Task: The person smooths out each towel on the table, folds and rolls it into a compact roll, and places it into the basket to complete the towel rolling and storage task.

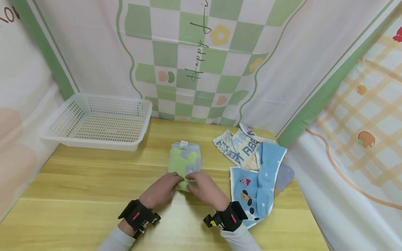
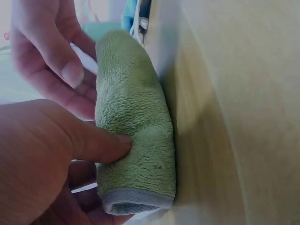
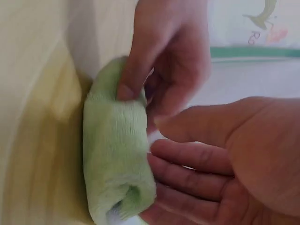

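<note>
From where I stand I count one table (image 1: 94,181), one basket (image 1: 103,144), two hands (one left hand (image 1: 161,191), one right hand (image 1: 207,190)), two black wristbands (image 1: 137,213) and two sleeves (image 1: 117,240). There's one green-and-grey towel (image 1: 179,162) with one white tag (image 1: 183,144), one blue towel (image 1: 267,177) showing three animal faces (image 1: 246,197), and some lettered cloth (image 1: 248,148) (too overlapped for me to number).

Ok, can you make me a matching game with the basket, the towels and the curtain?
1. basket
2. green towel
3. blue towel
4. curtain

A. partly rolled up
B. has green and white checks and the word "Happy"
C. whitish, with lots of little holes
D. shows animal faces

Right pairs: 1-C, 2-A, 3-D, 4-B
</note>
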Demonstrator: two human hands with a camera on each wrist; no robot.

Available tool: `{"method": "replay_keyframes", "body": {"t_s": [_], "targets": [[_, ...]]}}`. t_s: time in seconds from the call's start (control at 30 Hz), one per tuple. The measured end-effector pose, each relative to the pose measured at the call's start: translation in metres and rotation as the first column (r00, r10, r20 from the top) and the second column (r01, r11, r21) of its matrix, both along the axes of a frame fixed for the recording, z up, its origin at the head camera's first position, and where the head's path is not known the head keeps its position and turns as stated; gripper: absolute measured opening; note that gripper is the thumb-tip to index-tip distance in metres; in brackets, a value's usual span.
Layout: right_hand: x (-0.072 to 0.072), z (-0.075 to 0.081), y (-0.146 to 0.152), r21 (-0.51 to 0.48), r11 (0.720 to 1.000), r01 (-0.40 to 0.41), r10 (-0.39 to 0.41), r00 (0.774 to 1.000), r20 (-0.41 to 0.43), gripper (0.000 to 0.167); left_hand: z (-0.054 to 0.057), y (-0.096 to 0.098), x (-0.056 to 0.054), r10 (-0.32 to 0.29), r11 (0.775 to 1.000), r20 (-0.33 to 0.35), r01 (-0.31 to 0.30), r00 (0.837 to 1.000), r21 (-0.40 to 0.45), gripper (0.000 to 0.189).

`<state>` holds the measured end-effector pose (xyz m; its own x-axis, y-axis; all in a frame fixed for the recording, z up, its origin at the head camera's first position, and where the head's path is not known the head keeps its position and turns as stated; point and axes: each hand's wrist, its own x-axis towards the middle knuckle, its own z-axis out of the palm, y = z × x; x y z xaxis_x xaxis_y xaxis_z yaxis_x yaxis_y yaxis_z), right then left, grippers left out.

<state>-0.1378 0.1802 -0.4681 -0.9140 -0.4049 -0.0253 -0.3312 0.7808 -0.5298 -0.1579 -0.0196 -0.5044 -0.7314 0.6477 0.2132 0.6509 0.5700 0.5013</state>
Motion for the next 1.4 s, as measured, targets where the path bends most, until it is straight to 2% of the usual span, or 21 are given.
{"method": "replay_keyframes", "body": {"t_s": [0.23, 0.4, 0.5, 0.63, 0.83, 0.9, 1.0, 1.1, 1.17, 1.27, 1.4], "targets": [[0.008, -0.007, -0.01, 0.114, 0.993, -0.031, 0.043, 0.994, -0.102, 0.02, 0.001, 0.001, -0.002, -0.006, 1.0, 0.012, 0.006, 1.0, 0.004, 0.025], [0.009, -0.012, -0.014, 0.217, 0.976, -0.031, 0.079, 0.973, -0.215, 0.021, 0.0, -0.001, 0.0, 0.006, 0.999, 0.018, -0.007, 1.0, 0.051, 0.025], [0.007, -0.013, -0.015, 0.241, 0.97, -0.012, 0.068, 0.972, -0.226, 0.024, -0.001, -0.004, 0.002, 0.006, 0.998, 0.002, -0.006, 1.0, 0.059, 0.026], [0.002, -0.014, -0.016, 0.254, 0.967, 0.021, 0.023, 0.985, -0.17, 0.03, -0.002, -0.005, 0.004, -0.003, 0.999, -0.015, 0.004, 1.0, 0.045, 0.03], [-0.002, -0.015, -0.019, 0.237, 0.971, 0.015, 0.001, 0.998, -0.067, 0.035, -0.002, -0.004, 0.001, 0.025, 0.998, 0.042, -0.028, 0.999, 0.064, 0.03], [-0.001, -0.016, -0.019, 0.203, 0.978, 0.035, -0.017, 0.996, -0.09, 0.03, -0.001, -0.002, -0.002, 0.047, 0.996, 0.069, -0.052, 0.997, 0.073, 0.029], [0.002, -0.014, -0.019, 0.16, 0.983, 0.085, -0.052, 0.979, -0.198, 0.026, 0.001, 0.0, -0.006, 0.075, 0.993, 0.106, -0.084, 0.991, 0.08, 0.028], [0.005, -0.008, -0.02, 0.204, 0.973, 0.104, -0.051, 0.967, -0.25, 0.029, 0.002, 0.001, -0.011, 0.096, 0.99, 0.143, -0.109, 0.985, 0.088, 0.025], [0.006, -0.006, -0.022, 0.253, 0.964, 0.084, -0.022, 0.971, -0.237, 0.035, 0.002, 0.001, -0.013, 0.109, 0.988, 0.151, -0.124, 0.983, 0.096, 0.024], [0.005, -0.009, -0.024, 0.325, 0.944, 0.049, 0.022, 0.977, -0.213, 0.037, 0.001, 0.003, -0.012, 0.143, 0.983, 0.103, -0.154, 0.984, 0.099, 0.021], [-0.001, -0.015, -0.026, 0.38, 0.921, 0.084, 0.032, 0.957, -0.288, 0.027, 0.003, 0.008, -0.007, 0.205, 0.976, -0.029, -0.202, 0.978, 0.082, 0.013]]}}
